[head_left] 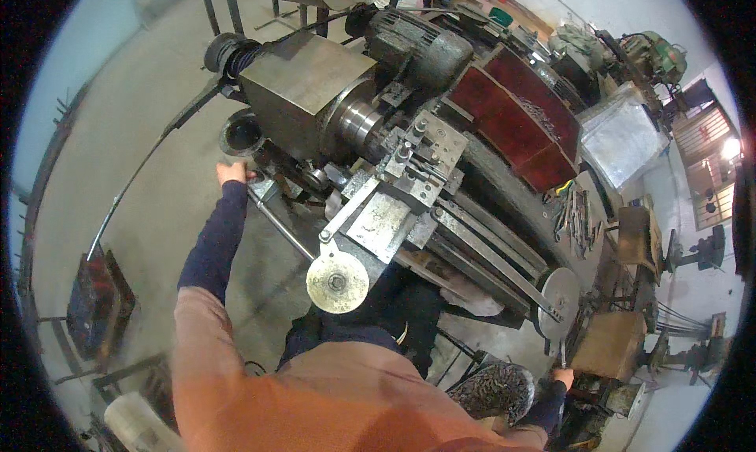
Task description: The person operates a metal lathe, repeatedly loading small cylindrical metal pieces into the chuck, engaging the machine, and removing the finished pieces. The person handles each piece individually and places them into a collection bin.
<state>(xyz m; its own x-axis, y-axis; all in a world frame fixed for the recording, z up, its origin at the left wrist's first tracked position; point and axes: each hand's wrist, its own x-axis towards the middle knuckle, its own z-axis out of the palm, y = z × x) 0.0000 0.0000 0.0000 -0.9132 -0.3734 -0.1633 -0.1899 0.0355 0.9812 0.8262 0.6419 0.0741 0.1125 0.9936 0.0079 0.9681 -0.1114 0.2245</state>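
My left hand (234, 173) is closed at the upper end of a long metal lever (282, 230) beside a small lathe. At the far right my right hand (564, 377) grips the crank handle (562, 353) of a round metal disc (560, 301). A flat bar (504, 264) links that disc to the tool slide (421, 164). Close to my body lies a second round disc (337, 282), joined to the slide by another bar (350, 209). The lathe's shiny spindle (361, 125) points toward the tool blocks; any workpiece there is too small to make out.
A boxy headstock cover (307, 74) and a motor (421, 50) stand behind the slide. Dark red plates (512, 117) rise at the back. Wrenches and pliers (579, 220) lie on the right bench. A bin of metal shavings (494, 389) stands near my right arm.
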